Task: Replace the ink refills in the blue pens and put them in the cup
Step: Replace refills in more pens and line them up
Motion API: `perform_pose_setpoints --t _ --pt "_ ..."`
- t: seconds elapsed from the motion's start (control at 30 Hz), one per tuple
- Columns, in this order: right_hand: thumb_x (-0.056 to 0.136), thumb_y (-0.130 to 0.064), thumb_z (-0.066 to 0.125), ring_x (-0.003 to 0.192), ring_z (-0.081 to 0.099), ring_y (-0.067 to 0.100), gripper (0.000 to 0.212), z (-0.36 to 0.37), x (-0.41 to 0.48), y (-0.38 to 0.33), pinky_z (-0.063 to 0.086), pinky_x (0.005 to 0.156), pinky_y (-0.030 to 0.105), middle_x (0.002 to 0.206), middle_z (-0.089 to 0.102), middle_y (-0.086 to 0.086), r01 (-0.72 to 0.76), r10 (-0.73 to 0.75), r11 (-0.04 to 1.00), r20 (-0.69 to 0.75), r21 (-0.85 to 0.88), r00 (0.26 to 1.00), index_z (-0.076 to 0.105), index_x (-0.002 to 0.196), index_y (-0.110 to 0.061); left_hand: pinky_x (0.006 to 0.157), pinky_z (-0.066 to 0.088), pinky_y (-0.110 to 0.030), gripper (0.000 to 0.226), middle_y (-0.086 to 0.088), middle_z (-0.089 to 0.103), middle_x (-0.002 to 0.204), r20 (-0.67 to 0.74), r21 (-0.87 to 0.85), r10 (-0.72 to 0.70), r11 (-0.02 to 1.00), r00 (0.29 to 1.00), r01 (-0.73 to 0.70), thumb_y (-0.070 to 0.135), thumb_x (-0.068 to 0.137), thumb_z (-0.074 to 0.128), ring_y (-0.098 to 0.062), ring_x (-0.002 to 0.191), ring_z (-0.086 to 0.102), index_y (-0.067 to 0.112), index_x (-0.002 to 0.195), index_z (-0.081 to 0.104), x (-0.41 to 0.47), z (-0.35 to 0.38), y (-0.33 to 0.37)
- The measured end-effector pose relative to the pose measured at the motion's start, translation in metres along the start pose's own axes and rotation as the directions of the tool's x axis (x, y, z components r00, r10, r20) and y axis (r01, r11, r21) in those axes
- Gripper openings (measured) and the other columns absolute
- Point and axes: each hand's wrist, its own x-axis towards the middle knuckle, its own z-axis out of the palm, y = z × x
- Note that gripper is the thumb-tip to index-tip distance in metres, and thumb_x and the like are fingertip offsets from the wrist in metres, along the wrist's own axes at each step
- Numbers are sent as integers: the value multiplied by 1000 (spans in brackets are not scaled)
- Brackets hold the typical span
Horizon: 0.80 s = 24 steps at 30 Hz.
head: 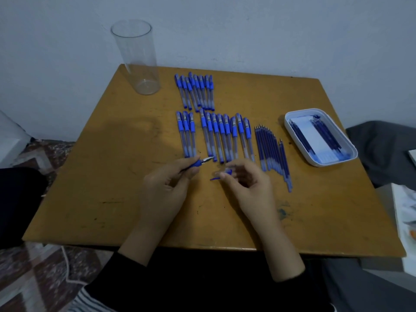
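My left hand [166, 188] grips an uncapped blue pen [199, 162], its metal tip pointing right. My right hand [245, 183] pinches the pen's blue cap [221, 174] a little to the right of that tip. Several capped blue pens lie in two rows: a far row [195, 91] and a near row [216, 136] just beyond my hands. A row of loose blue ink refills [272, 152] lies to the right of the pens. The tall clear cup [137, 57] stands upright with nothing in it at the table's far left corner.
A white tray [290, 129] holding several refills and a white packet sits at the right of the brown table [112, 176]. Grey fabric [387, 149] lies beyond the table's right edge. A patterned rug [33, 278] covers the floor at left.
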Motion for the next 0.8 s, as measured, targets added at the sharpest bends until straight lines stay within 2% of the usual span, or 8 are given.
perform_pose_setpoints --t 0.07,0.13,0.3,0.43,0.57,0.7,0.8 --pt "84 -22 78 87 63 8 12 -1 -1 2 50 76 17 89 68 -11 40 -37 991 28 -128 999 73 94 -20 87 47 -10 23 21 70 110 21 22 44 999 999 -44 20 91 73 7 102 65 21 113 77 1 0 1" --pt "83 -24 78 90 62 3 10 0 -1 4 48 79 12 90 69 -13 70 -67 976 18 -207 998 75 92 -20 86 45 -7 25 17 70 108 26 18 49 999 998 -50 17 90 72 8 102 64 16 115 77 1 1 0" --pt "82 -24 77 92 60 -2 9 1 -1 2 42 80 5 90 69 -13 81 -84 959 -2 -271 996 76 90 -19 88 43 -6 27 20 69 107 23 65 67 996 997 -68 12 87 77 12 101 63 16 114 77 0 4 -6" --pt "84 -20 77 92 59 -6 15 2 -3 4 42 83 3 96 69 -10 109 -131 942 -47 -318 990 76 100 -18 87 50 -15 23 15 72 104 0 88 88 992 996 -88 16 87 79 6 97 64 20 109 78 -2 5 -9" --pt "90 -13 70 100 60 -5 17 -1 -5 3 44 86 6 101 68 -11 105 -136 968 -127 -228 983 73 106 -19 88 54 -27 23 12 74 107 22 74 94 993 995 -96 25 88 73 -4 100 68 23 110 78 -3 4 -9" --pt "91 -14 69 99 64 2 23 -1 -6 -4 51 83 13 104 69 -10 144 -146 989 -105 -28 984 69 114 -19 87 56 -27 22 10 75 107 59 67 112 991 992 -116 22 88 75 -3 101 69 20 110 79 -3 5 -11" --pt "91 -19 68 95 67 6 21 0 -9 -6 52 80 15 101 71 -8 194 -193 981 -64 7 979 70 111 -16 86 56 -25 21 11 75 108 107 38 152 987 983 -157 25 89 75 0 99 70 19 108 79 -4 5 -9"
